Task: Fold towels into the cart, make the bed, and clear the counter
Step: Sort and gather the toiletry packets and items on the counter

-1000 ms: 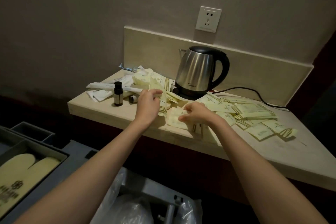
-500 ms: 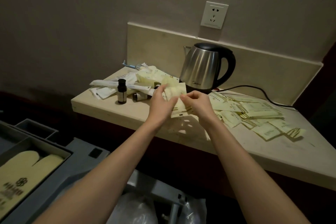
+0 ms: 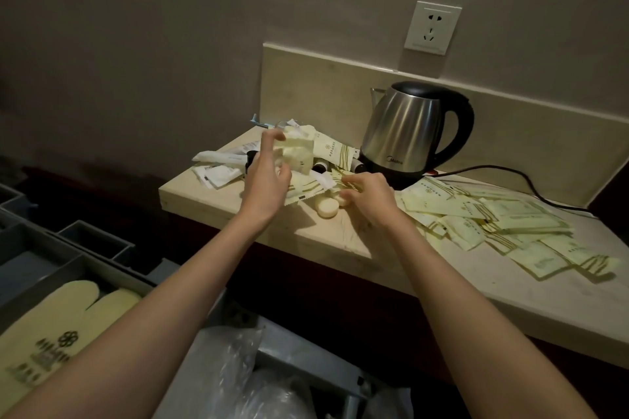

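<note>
I am at the counter (image 3: 340,241), the biggest thing in view, with the grey cart (image 3: 102,248) low on my left. The kettle (image 3: 405,133) stands at the back and does not move. A wide spread of yellow sachets (image 3: 493,218) lies to the right of it, not touched. Half a second ago both my hands met over one small stack; now they are apart. My left hand (image 3: 267,177) is lifted and its fingers grip the stack of sachets (image 3: 296,155) above the counter. My right hand (image 3: 369,194) is down near the round soaps (image 3: 327,206), fingers curled; if it pinches something I cannot tell. I judge the clearing has only begun.
</note>
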